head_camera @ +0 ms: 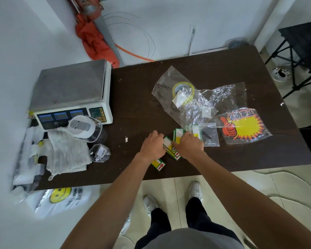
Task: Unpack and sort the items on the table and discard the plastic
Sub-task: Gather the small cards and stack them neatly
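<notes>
Both hands rest on a spread of green-edged price tag cards (177,136) near the front of the dark table (133,97). My left hand (153,145) grips some of the cards, and one card (159,165) pokes out below its wrist. My right hand (188,144) presses on and holds other cards beside it. Behind the hands lies crumpled clear plastic (221,94) with a yellow tape roll (183,90) under it. A small zip bag of screws (209,139) and a bagged yellow-and-red starburst promo sign (244,125) lie to the right.
A weighing scale (70,90) stands at the back left. In front of it are a clear lidded container (84,128), a white cloth (68,155), a small bagged item (100,152) and white plastic bags (28,159). A smiley carrier bag (61,196) hangs below the table edge.
</notes>
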